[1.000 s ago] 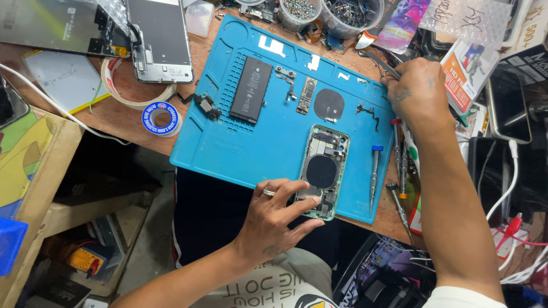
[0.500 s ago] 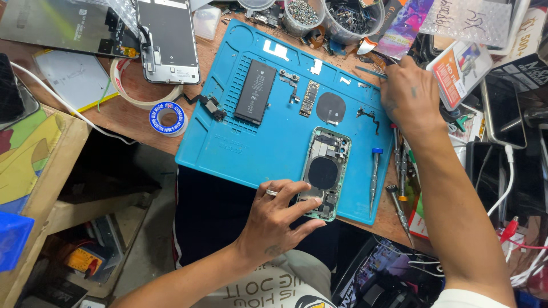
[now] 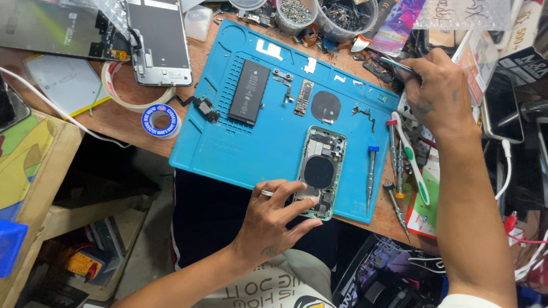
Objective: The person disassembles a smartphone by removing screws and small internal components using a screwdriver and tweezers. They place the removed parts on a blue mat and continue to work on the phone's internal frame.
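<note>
Green-framed phone housing (image 3: 319, 173) lies under the left hand's (image 3: 274, 219) fingertips.

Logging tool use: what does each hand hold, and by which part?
Right hand: tweezers, by their rear end. Left hand: steadies the opened phone at its lower corner.

A single head-worn camera looks steeply down from above and close in, facing the desk (image 3: 131, 122); both forearms reach up into frame, each grip falling within this one view.
</note>
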